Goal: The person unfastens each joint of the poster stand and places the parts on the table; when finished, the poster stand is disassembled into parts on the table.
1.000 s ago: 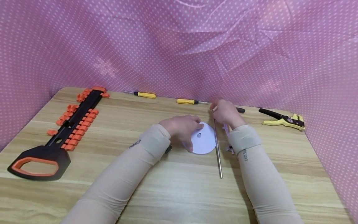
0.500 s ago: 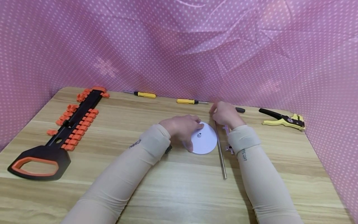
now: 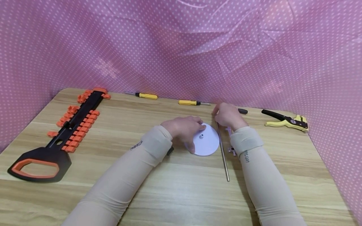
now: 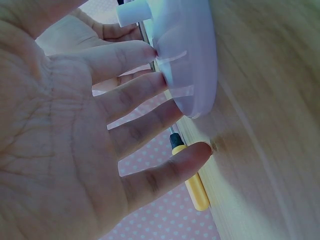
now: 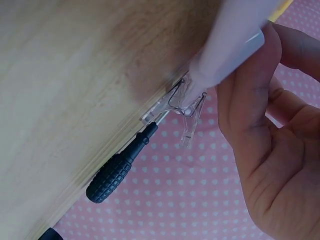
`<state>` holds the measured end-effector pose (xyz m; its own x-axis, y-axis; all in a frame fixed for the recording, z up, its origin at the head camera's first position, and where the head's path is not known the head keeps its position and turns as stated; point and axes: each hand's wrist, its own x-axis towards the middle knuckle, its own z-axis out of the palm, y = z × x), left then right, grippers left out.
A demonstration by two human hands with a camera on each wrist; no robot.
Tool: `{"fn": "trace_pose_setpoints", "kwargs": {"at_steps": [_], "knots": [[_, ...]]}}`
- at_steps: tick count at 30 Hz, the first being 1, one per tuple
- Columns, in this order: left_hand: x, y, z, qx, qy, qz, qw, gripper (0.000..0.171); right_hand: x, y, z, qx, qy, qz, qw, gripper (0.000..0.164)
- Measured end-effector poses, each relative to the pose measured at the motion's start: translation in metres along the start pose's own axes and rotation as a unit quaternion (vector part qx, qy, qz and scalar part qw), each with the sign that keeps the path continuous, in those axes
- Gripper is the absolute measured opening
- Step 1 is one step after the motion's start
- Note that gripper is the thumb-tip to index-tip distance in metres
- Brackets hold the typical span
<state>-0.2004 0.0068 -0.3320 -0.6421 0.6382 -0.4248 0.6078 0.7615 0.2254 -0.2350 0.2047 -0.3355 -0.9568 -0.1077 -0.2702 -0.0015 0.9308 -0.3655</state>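
My left hand (image 3: 183, 129) rests on the left part of a white round disc (image 3: 207, 142) with a short central stub. In the left wrist view its fingers reach out nearly straight, several fingertips touching the disc (image 4: 187, 55). Beside the disc's right edge lies a thin metal rod (image 3: 224, 161), slanting towards the front. My right hand (image 3: 227, 115) pinches the rod's far end, the fingertips partly hidden. Under the right wrist lies a pale lilac bar with clips (image 3: 232, 151); a clear clip (image 5: 187, 107) shows at its end in the right wrist view.
Two yellow screwdrivers (image 3: 148, 96) lie along the back edge, with a black-handled screwdriver (image 5: 111, 176) behind the right hand. Wire strippers (image 3: 291, 121) lie at right, a black rack with orange clips (image 3: 74, 121) at left. A small dark object (image 3: 170, 150) peeks out beside the left forearm.
The rod's near end has swung slightly to the right, and its far end has shifted a little with the right hand. The left hand and the disc stay almost in place.
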Motion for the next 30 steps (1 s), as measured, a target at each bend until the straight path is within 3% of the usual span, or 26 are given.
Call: {"fn": "trace_pose_setpoints", "kwargs": {"at_steps": [30], "knots": [[-0.0017, -0.0017, 0.0, -0.008, 0.006, 0.003, 0.9999, 0.104, 0.0003, -0.0014, -0.0002, -0.011, -0.009, -0.006, 1.0, 0.038]]}}
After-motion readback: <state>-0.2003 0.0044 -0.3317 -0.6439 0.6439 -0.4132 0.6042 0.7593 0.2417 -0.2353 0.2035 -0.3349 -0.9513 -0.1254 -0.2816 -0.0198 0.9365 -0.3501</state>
